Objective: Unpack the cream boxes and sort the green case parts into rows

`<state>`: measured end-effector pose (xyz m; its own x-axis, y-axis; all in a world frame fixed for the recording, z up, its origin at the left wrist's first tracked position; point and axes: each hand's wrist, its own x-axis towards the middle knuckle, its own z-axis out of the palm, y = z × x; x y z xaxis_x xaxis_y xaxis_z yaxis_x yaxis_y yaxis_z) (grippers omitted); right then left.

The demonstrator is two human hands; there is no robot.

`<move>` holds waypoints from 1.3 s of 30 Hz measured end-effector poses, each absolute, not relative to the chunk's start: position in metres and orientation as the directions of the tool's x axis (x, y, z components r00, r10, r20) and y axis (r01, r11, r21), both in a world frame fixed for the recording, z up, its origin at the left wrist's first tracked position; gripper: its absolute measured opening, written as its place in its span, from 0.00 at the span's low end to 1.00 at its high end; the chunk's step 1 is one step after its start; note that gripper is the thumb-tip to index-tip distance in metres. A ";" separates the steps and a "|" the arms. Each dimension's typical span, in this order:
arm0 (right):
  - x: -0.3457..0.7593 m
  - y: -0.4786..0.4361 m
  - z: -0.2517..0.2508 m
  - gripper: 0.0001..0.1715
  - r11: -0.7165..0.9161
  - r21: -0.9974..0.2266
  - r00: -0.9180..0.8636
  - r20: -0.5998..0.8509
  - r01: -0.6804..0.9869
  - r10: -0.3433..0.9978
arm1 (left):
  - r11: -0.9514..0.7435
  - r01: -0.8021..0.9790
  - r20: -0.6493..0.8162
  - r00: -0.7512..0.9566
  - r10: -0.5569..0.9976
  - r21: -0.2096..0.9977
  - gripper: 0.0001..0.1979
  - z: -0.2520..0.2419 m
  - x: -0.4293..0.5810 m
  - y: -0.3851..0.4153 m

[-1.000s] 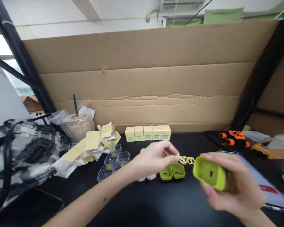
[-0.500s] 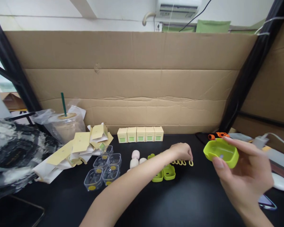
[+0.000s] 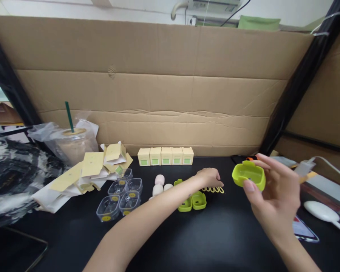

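Observation:
In my right hand (image 3: 277, 192) is a lime-green silicone case (image 3: 248, 174), held between thumb and fingers with its open side toward me. My left hand (image 3: 211, 176) reaches across the table, its fingers closed at the right end of a row of pale yellow rings (image 3: 211, 189). Its fingertips touch the endmost yellow ring (image 3: 221, 190). Nearer to me, beside that row, lie more lime-green cases (image 3: 198, 201), partly hidden by my left forearm. Several rounded whitish-pink pieces (image 3: 159, 180) sit behind the forearm.
Clear plastic cups (image 3: 108, 208) stand left of my forearm, with opened cartons (image 3: 93, 164) and a bagged drink (image 3: 76, 145) beyond. Small cream boxes (image 3: 166, 156) line up before the cardboard wall (image 3: 158, 94). At right lie a phone (image 3: 306, 230) and a white rounded device (image 3: 321, 211).
The endmost ring, apart from the row before, now lies against it, moved left with my left hand. My right hand has come left with the green case. The view has tilted down slightly.

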<state>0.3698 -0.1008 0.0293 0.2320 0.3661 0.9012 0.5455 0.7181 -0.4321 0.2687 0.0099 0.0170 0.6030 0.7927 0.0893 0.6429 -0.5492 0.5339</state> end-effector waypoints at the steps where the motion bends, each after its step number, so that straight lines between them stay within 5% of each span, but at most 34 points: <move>1: 0.370 -0.101 0.030 0.21 0.697 -0.459 0.220 0.886 0.550 0.409 | -0.546 0.643 0.098 0.595 0.798 0.537 0.13 0.020 0.266 0.010; 4: 0.374 -0.095 0.031 0.08 0.602 -0.518 0.138 0.816 0.608 0.562 | -0.542 0.646 0.166 0.549 0.819 0.538 0.13 0.039 0.247 0.003; 10: 0.360 -0.064 0.023 0.10 0.523 -0.595 -0.129 0.577 0.610 0.806 | -0.607 0.587 0.459 0.401 0.793 0.535 0.12 0.078 0.180 -0.060; 13: 0.339 -0.038 0.021 0.21 0.511 -0.582 -0.251 0.470 0.632 0.846 | -0.795 0.499 0.664 0.469 0.583 0.345 0.08 0.056 0.156 -0.102; 18: 0.305 0.008 0.019 0.14 0.422 -0.493 -0.340 0.251 0.761 0.906 | -0.945 0.266 0.554 0.824 0.120 -0.192 0.06 -0.017 0.147 -0.128; 24: 0.286 0.021 0.010 0.15 0.342 -0.408 -0.361 0.033 0.846 0.932 | -0.940 0.276 0.430 0.887 0.169 -0.201 0.07 -0.042 0.147 -0.120; 28: 0.290 0.024 0.006 0.15 0.359 -0.379 -0.369 0.048 0.853 0.928 | -0.949 0.289 0.403 0.889 0.218 -0.125 0.05 -0.038 0.147 -0.119; 31: 0.297 0.035 0.011 0.16 0.391 -0.349 -0.346 0.187 0.852 0.919 | -0.951 0.299 0.403 0.882 0.243 -0.081 0.03 -0.039 0.148 -0.119; 35: 0.310 0.058 0.024 0.18 0.406 -0.245 -0.298 0.379 0.880 0.876 | -0.952 0.292 0.426 0.876 0.228 -0.092 0.04 -0.041 0.148 -0.118; 39: 0.320 0.072 0.026 0.19 0.436 -0.143 -0.349 0.404 0.889 0.845 | -0.952 0.290 0.407 0.885 0.225 -0.103 0.05 -0.040 0.148 -0.117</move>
